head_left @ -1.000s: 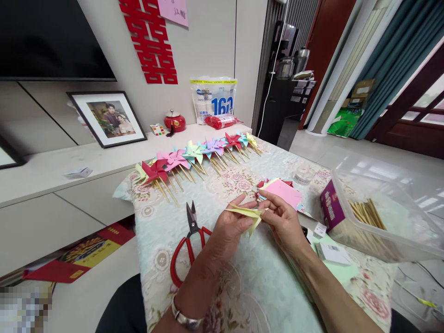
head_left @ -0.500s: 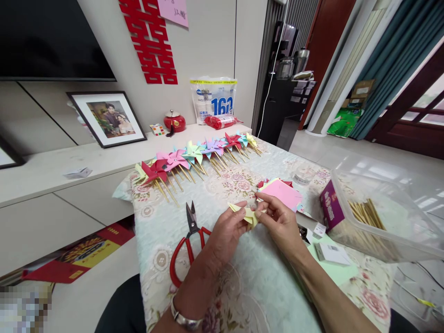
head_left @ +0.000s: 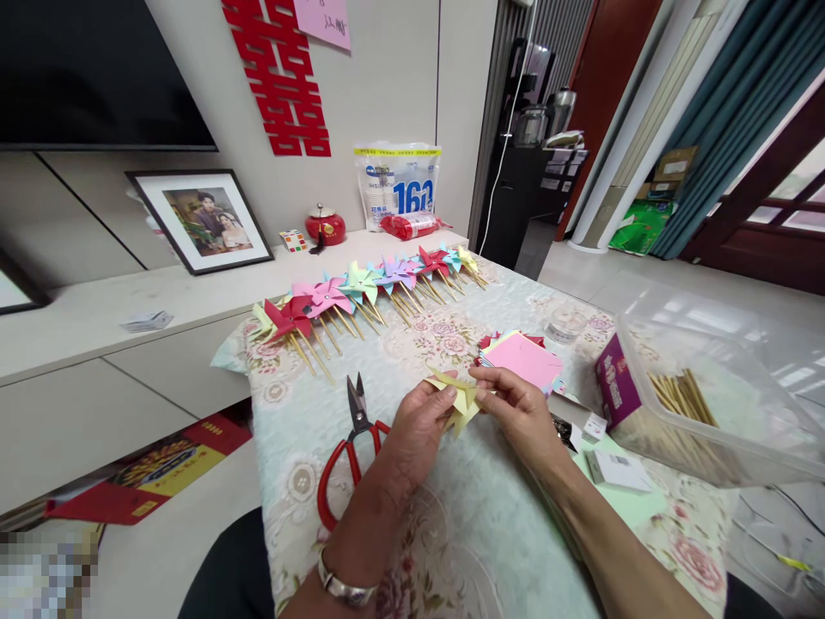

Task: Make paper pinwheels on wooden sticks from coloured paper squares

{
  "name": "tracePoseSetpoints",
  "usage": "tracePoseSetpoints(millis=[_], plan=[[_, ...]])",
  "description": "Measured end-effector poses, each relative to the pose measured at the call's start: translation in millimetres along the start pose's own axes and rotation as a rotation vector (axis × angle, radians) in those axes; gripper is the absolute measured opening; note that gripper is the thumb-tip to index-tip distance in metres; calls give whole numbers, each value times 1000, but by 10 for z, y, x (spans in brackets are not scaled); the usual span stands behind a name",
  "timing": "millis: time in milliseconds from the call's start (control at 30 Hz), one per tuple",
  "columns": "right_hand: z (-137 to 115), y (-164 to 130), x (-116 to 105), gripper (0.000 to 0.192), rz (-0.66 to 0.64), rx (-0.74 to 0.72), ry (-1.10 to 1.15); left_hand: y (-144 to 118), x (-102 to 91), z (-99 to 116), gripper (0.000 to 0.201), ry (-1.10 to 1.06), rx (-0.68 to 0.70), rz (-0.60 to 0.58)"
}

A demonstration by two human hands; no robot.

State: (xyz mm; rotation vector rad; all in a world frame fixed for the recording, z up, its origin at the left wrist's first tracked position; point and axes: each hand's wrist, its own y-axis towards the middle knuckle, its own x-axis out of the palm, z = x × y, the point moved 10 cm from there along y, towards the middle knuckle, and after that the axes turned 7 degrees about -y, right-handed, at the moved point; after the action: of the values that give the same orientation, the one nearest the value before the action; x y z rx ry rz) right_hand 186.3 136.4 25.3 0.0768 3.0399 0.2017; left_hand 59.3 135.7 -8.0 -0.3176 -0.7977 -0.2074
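Holding sticks (head_left: 683,397): clear tub (head_left: 741,430).

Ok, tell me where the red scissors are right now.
In the head view, the red-handled scissors lie on the floral tablecloth, just left of the left hand, below the row of paper pinwheels.

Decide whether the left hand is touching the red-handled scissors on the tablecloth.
Apart. In the head view the left hand grips the yellow folded paper, and a strip of tablecloth shows between it and the scissors.

Floral-clothed table (head_left: 451,550) bears scissors (head_left: 351,447), pinwheels (head_left: 361,288).
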Motion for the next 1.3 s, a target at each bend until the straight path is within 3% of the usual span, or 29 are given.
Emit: tracePoseSetpoints(millis=[133, 333, 467, 600, 900, 1133, 1300], plan=[[-72, -24, 33, 30, -49, -42, -123, 13, -92, 34, 43, 92, 53, 62], [-152, -49, 104, 32, -101, -107, -266, 47, -87, 10, 36, 153, 117, -19], [-66, -24, 72, 24, -75, -67, -296, 56, -100, -27, 32, 213, 95, -26], [43, 4, -30, 25, -10, 46, -202, 45, -82, -59, 26, 227, 46, -39], [80, 9, -75, 32, 3, 135, -62, 63, -227, 61, 24, 310, 124, 114], [190, -3, 26, 34, -85, 208, 91, 16, -112, 93, 24, 102, 84, 61], [174, -28, 82, 36, -92, 287, 195, 54, -203, 88, 27, 9, 64, 109]])
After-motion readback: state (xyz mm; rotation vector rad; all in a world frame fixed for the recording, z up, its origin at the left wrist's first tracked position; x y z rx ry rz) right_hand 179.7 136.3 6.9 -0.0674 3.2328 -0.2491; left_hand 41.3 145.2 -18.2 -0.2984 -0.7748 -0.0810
